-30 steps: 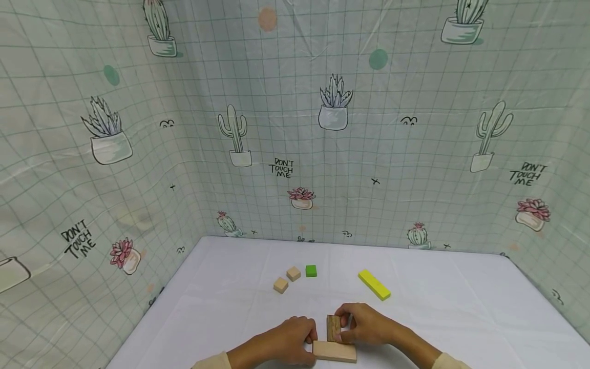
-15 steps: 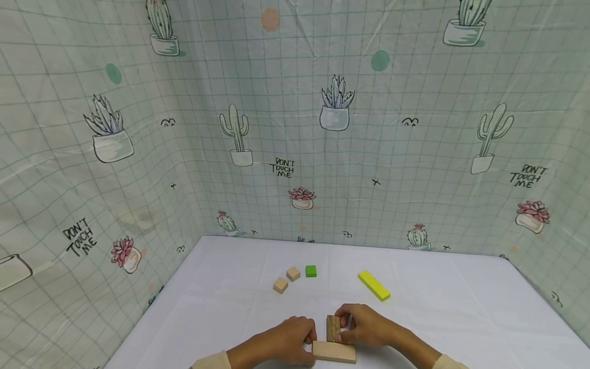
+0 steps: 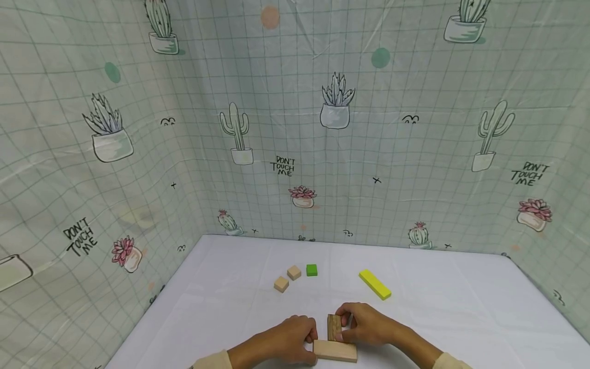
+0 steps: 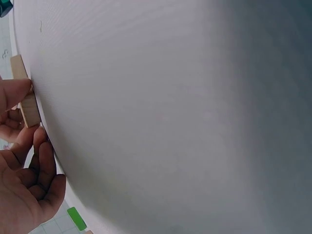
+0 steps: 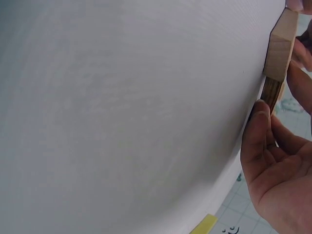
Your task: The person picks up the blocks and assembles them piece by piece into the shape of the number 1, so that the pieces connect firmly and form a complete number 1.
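In the head view, a long pale wooden block (image 3: 335,351) lies crosswise near the front of the table. My left hand (image 3: 289,341) grips its left end, thumb at the near corner and fingers curled at the far one. A shorter dark-grained wooden block (image 3: 333,327) stands against the pale block's far side. My right hand (image 3: 369,325) pinches this darker block from the right. In the right wrist view, the dark block (image 5: 271,92) meets the pale block (image 5: 280,53) end to side. Fingers partly cover the wood in the left wrist view.
Farther back on the white table (image 3: 442,292) lie two small pale cubes, one nearer (image 3: 281,284) and one farther (image 3: 294,272). A green cube (image 3: 312,270) is beside them, and a long yellow block (image 3: 375,284) lies to the right. A patterned curtain (image 3: 276,128) surrounds the table.
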The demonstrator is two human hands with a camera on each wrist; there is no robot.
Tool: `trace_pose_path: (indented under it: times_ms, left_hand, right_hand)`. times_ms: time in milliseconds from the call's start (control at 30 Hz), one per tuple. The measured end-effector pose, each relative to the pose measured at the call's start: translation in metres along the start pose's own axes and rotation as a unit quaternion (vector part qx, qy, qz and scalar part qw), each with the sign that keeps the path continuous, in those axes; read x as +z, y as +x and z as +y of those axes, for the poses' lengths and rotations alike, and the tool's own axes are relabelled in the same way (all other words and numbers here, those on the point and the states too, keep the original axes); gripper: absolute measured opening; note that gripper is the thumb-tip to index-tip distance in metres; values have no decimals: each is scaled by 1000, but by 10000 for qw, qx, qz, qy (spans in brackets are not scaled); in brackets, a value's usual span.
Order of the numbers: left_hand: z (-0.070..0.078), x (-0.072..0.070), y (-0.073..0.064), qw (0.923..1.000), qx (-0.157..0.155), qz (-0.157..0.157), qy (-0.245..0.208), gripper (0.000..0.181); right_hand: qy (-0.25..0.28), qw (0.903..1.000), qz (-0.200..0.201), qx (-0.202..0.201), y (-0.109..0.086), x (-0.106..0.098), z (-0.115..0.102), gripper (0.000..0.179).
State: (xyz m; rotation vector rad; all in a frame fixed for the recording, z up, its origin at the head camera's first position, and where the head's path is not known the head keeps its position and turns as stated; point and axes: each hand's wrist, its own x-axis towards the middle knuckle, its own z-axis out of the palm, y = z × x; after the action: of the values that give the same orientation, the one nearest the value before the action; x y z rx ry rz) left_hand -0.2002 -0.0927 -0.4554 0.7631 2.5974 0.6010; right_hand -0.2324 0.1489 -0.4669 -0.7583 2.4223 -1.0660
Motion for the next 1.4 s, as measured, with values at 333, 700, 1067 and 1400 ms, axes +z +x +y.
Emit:
trace_pose_path:
  times_ms: [333, 700, 1067, 1400]
  left_hand:
    - [1, -1, 1, 10000, 74, 13, 14, 26]
    - [5, -4, -2, 10000, -40, -23, -27, 25]
    - [4, -3, -2, 9999, 115, 70, 53, 25]
    - [3, -2, -2, 10000, 82, 8, -11, 24]
  right_hand:
    - [122, 9999, -14, 7, -1, -2, 0, 47]
    - [106, 9996, -25, -243, -8, -8, 4, 51]
    - [-156, 9985, 454, -276, -16, -26, 15, 56]
    - [-437, 9926, 1125, -126, -22, -48, 25, 65]
